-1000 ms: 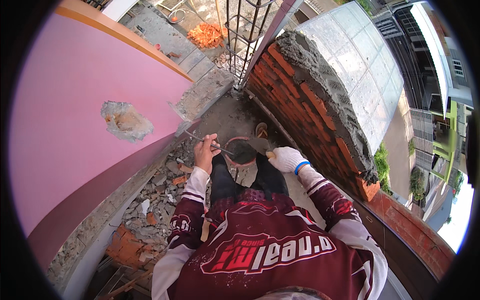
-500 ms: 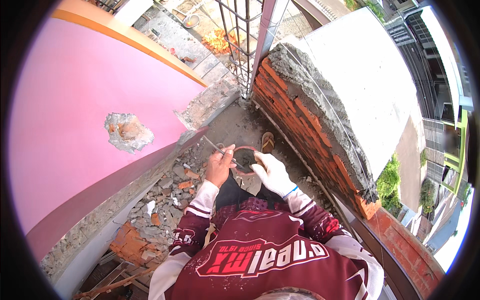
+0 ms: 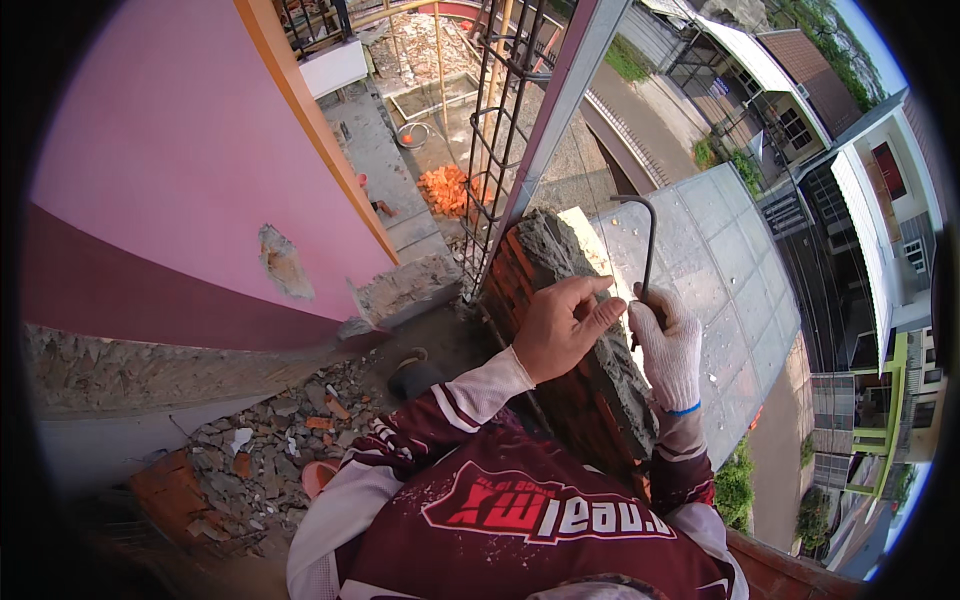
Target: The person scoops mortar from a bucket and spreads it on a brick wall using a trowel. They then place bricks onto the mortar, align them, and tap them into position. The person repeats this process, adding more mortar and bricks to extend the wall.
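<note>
1. At the far left of the frame a pink wall (image 3: 170, 170) with a darker band along its foot fills the view; a chipped patch (image 3: 283, 262) shows raw material just left of centre.
2. Below it, at the lower left, a heap of broken brick and mortar rubble (image 3: 265, 455) lies on a concrete ledge.
3. At upper centre a cage of steel reinforcing bars (image 3: 497, 130) rises beside a grey metal post (image 3: 560, 110); far below, between them and the wall, lies an orange pile of bricks (image 3: 445, 190).
4. In the centre a red brick wall (image 3: 540, 330) capped with rough grey mortar runs from the cage toward the lower right.
5. The left hand (image 3: 560, 325) is bare and sits over the wall top at mid-frame, its fingers curled with thumb and forefinger closing toward each other near a thin line that runs upward; whether it actually pinches the line I cannot tell.
6. Just right of it, the right hand (image 3: 668, 350), in a white knit glove with a blue cuff, is closed around the lower end of a bent steel rod (image 3: 648, 245).
7. The rod stands nearly upright above the gloved hand, its hooked top turning left in the upper centre-right of the frame, beside the wall's mortar cap.
8. Right of the hands a grey roof (image 3: 730, 290) lies well below, with houses at the far right edge.
</note>
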### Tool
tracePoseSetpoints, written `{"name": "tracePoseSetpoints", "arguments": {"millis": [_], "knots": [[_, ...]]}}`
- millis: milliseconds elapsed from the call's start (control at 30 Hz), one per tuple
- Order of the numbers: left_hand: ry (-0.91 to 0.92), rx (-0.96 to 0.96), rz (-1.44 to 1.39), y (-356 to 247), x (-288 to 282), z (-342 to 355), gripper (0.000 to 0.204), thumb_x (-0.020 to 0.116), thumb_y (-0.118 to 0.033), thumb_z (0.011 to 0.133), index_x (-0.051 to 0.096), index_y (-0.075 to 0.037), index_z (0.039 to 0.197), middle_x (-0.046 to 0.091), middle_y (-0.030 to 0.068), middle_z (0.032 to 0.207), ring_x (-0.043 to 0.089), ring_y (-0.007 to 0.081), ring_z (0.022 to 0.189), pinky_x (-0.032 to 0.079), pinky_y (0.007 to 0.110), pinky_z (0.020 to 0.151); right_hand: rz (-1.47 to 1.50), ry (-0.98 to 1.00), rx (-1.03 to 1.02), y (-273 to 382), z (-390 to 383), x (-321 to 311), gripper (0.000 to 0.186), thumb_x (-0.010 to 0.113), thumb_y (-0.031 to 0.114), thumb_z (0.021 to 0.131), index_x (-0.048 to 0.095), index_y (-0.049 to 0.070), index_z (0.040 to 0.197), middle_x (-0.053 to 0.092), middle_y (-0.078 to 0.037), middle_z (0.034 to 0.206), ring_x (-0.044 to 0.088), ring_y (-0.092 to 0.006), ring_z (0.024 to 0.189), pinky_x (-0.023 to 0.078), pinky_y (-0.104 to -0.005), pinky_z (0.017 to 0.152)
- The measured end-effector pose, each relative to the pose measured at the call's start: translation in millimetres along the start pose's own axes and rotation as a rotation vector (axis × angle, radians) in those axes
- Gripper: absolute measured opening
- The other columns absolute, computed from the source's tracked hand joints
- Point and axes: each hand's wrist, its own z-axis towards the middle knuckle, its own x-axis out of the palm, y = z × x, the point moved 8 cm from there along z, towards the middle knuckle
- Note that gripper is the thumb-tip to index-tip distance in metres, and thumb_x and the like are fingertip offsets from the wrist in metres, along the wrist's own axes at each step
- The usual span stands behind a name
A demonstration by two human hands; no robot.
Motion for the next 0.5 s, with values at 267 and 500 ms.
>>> {"name": "tracePoseSetpoints", "arguments": {"millis": [267, 500], "knots": [[-0.264, -0.372, -0.053, 188.6, -111.6, 21.8, 0.022, 0.062, -0.020, 0.104, 0.070, -0.002, 0.116, 0.063, -0.0034, 0.084, 0.056, 0.0027, 0.073, 0.045, 0.021, 0.057, -0.240, 0.416, 0.149, -61.5, 115.2, 60.0, 0.035, 0.073, 0.024, 0.086, 0.073, -0.007, 0.104, 0.072, -0.012, 0.078, 0.069, -0.0173, 0.067, 0.055, -0.0338, 0.062], [-0.269, -0.329, -0.014, 272.3, -164.2, 100.4, 0.022, 0.065, -0.016, 0.100, 0.071, 0.001, 0.113, 0.066, -0.0016, 0.085, 0.057, 0.0065, 0.073, 0.047, 0.023, 0.067, -0.473, 0.404, 0.033, -53.7, 153.7, 130.0, 0.032, 0.075, 0.028, 0.082, 0.077, 0.002, 0.102, 0.075, -0.021, 0.089, 0.074, -0.0336, 0.083, 0.056, -0.0414, 0.076]]}}
